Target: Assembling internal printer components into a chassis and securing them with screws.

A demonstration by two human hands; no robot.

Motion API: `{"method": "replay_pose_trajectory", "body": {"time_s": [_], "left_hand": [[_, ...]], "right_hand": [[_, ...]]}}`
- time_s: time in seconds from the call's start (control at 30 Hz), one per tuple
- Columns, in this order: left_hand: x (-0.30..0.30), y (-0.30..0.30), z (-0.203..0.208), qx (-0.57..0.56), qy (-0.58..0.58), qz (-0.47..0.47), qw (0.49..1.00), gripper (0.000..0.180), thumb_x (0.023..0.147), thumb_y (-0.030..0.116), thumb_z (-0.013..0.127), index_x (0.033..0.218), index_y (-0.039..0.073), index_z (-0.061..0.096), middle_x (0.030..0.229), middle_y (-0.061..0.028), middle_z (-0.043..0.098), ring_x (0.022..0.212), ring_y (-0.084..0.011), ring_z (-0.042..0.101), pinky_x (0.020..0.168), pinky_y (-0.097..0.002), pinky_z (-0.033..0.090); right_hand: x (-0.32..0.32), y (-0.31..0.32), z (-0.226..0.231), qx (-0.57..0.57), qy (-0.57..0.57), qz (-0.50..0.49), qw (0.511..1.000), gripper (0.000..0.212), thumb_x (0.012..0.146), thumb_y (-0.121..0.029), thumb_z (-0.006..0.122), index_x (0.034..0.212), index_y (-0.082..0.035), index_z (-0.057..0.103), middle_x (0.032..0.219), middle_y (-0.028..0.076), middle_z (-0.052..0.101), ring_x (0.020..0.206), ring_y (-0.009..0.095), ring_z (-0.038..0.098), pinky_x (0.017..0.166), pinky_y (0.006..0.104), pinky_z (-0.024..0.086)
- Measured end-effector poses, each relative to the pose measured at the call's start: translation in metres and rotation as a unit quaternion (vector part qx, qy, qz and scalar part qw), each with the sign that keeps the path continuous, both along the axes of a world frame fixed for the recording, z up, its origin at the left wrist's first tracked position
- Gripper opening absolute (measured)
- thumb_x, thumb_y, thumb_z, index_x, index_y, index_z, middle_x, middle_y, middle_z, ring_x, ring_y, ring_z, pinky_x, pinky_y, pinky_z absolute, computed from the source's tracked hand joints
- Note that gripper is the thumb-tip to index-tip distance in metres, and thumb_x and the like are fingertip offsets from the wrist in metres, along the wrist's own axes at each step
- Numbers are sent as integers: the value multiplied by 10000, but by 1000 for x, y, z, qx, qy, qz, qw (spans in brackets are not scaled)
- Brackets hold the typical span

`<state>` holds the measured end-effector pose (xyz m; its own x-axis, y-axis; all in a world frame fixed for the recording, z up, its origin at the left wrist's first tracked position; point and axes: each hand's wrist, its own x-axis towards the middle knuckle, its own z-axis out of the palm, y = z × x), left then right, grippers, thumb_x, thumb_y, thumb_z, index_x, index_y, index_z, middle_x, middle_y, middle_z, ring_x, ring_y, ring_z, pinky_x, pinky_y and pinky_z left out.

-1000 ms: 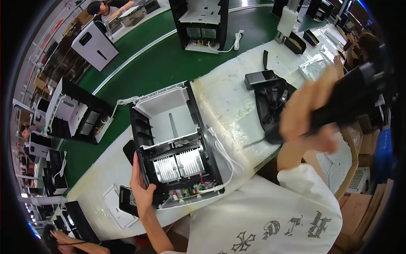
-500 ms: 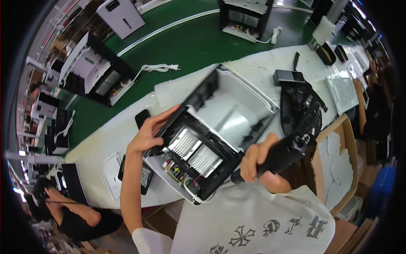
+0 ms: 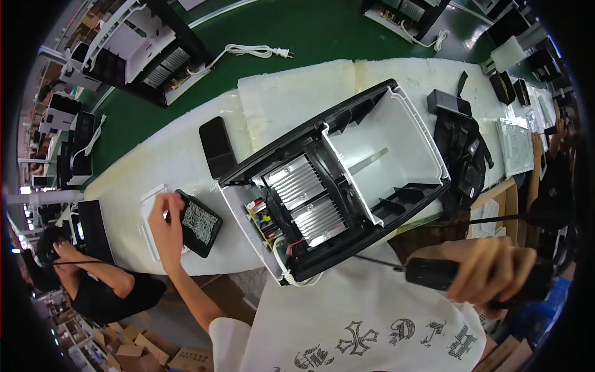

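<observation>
A black and white appliance housing (image 3: pixel 387 216) lies across the bench in front of me, its inside facing up. Within it are silver finned heat sinks (image 3: pixel 308 199), a small circuit board (image 3: pixel 263 222) and a white cable (image 3: pixel 286 273). My left hand (image 3: pixel 165 230) is at the edge of a black tray of screws (image 3: pixel 199 224), thumb and fingers drawn together; anything pinched between them is too small to make out. Off the housing's near right side, my right hand (image 3: pixel 493 270) grips a black power screwdriver (image 3: pixel 431 273), its long thin bit pointing left.
A black phone (image 3: pixel 217 147) lies beyond the tray, and a white flat part (image 3: pixel 149 229) is under my left hand. Right of the housing are a black bag (image 3: pixel 462 158) and a dark box (image 3: pixel 447 104). Half-built appliances (image 3: pixel 152 56) stand on the green conveyor (image 3: pixel 322 37). Co-workers sit on both sides.
My left hand has let go of the housing and moved left to the screw tray. The housing has turned and lies flatter. My right hand has swung right with the screwdriver.
</observation>
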<state>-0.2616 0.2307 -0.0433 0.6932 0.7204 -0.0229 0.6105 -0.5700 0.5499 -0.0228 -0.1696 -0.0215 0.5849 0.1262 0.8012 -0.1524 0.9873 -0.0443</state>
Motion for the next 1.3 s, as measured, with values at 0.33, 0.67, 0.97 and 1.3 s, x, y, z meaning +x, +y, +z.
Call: {"method": "replay_pose_trajectory", "body": {"time_s": [0.33, 0.67, 0.97, 1.3], "left_hand": [[-48, -7, -61, 148, 86, -60, 983, 115, 790, -49, 652, 823, -6, 550, 852, -123, 559, 824, -341, 557, 741, -432, 409], [-26, -31, -42, -131, -255, 94, 953, 99, 854, -102, 644, 941, -76, 682, 913, -118, 695, 856, -181, 670, 775, -284, 534], [52, -101, -8, -294, -372, -127, 871, 170, 896, -116, 580, 1052, -92, 643, 934, -178, 701, 889, -266, 711, 807, -351, 573], [78, -123, -3, -626, -443, -141, 626, 135, 994, 118, 564, 1043, 2, 516, 972, -240, 683, 953, -296, 700, 808, -322, 595]], "right_hand": [[42, 4, 55, 96, -128, 207, 965, 265, 612, 194, 733, 683, 21, 545, 562, 192, 601, 417, 253, 602, 337, 393, 529], [36, -18, 58, 51, -54, 63, 995, 362, 529, 44, 819, 803, 38, 583, 614, 115, 602, 449, 200, 615, 377, 309, 554], [4, -7, 58, 65, 4, -118, 991, 558, 562, -123, 818, 992, 43, 504, 753, 38, 567, 592, 95, 599, 558, 186, 537], [-13, -8, 67, 83, 55, -403, 910, 604, 613, -175, 790, 1054, 40, 439, 870, 15, 528, 741, 44, 585, 743, 112, 496]]}}
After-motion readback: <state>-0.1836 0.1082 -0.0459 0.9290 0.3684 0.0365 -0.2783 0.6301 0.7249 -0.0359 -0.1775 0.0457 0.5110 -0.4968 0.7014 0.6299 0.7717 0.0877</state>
